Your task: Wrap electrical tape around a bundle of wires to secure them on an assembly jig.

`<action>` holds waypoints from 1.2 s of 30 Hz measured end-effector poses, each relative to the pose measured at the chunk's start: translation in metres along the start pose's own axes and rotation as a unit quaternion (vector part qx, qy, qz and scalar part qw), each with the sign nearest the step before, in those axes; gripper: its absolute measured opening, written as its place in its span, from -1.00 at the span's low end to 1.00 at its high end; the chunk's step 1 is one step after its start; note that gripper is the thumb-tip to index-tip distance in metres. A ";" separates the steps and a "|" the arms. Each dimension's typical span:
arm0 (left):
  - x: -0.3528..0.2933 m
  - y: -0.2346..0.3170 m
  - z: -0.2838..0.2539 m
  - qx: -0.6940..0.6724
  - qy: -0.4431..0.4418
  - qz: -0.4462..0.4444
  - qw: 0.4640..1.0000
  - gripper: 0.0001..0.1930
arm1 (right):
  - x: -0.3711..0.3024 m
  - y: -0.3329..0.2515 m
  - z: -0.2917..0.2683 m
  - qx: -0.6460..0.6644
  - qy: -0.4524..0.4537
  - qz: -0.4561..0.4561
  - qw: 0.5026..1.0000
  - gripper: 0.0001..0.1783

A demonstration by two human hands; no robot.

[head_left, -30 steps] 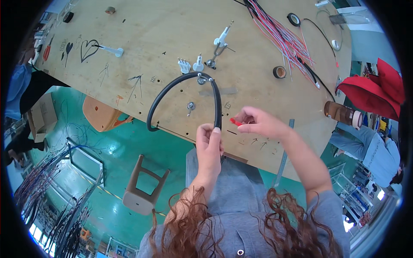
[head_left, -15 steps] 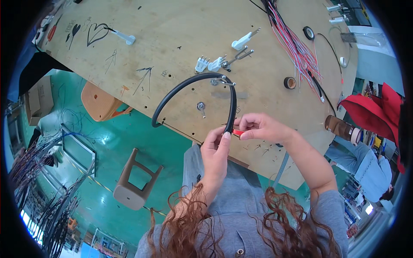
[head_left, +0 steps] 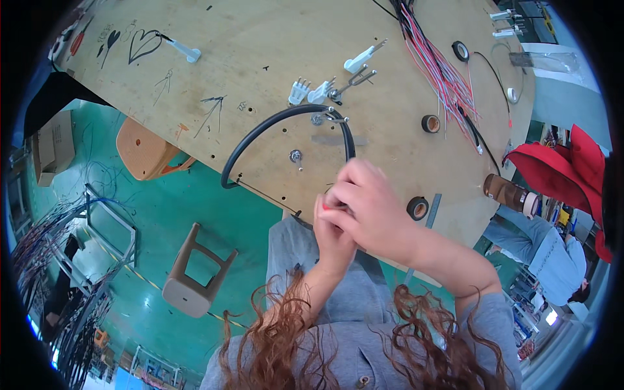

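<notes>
A thick black cable (head_left: 262, 127) arcs over the table and comes back down to my hands near the front edge. My left hand (head_left: 333, 242) is closed around its near end, which my fingers hide. Over it lies my right hand (head_left: 370, 205), fingers bent and pinched together, slightly blurred. A bit of a red strip (head_left: 326, 207), possibly tape, shows between the fingers of both hands. Inside the top of the loop a metal pronged post (head_left: 330, 117) stands next to the cable. A second metal post (head_left: 296, 156) stands within the arc.
White pronged holders (head_left: 299, 91) and a metal fork (head_left: 354, 84) stand beyond the loop. Black tape rolls (head_left: 418, 208) and a ruler (head_left: 432, 211) lie to the right. A pink and black wire bundle (head_left: 435, 71) is farther back, a bottle (head_left: 510, 195) at the right edge, a stool (head_left: 188, 292) at left.
My right hand has moved left and over my left hand, covering the cable's near end and most of the red strip. A tape roll beside my right forearm is now uncovered.
</notes>
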State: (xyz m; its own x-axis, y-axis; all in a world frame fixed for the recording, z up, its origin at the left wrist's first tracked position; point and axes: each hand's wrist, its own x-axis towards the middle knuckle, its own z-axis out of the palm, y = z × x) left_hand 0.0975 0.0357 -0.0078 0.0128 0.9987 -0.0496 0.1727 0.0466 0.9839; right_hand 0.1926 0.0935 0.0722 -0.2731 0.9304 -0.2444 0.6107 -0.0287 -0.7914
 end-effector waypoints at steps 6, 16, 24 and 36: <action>0.009 0.006 -0.008 -0.337 0.059 -0.346 0.874 -0.76 | -0.017 0.051 -0.002 0.068 0.139 0.018 0.988 -0.77; 0.024 -0.006 -0.028 -0.425 -0.166 -0.453 0.766 -0.71 | -0.025 0.112 0.012 0.245 -0.084 0.014 0.966 -0.76; -0.003 -0.009 -0.002 -0.163 -0.161 -0.227 0.947 -0.79 | -0.048 0.057 -0.022 0.092 -0.015 0.009 0.996 -0.80; -0.004 -0.026 -0.005 -0.184 -0.085 -0.287 0.936 -0.76 | -0.011 0.035 -0.007 0.195 0.025 0.151 0.969 -0.70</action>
State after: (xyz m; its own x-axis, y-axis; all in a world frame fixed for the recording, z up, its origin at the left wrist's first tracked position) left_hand 0.0883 0.0310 -0.0326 0.1843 0.7906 -0.5839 -0.1519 0.6099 0.7778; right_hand 0.2225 0.0847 0.0509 -0.0837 0.8746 -0.4776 0.3278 -0.4284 -0.8420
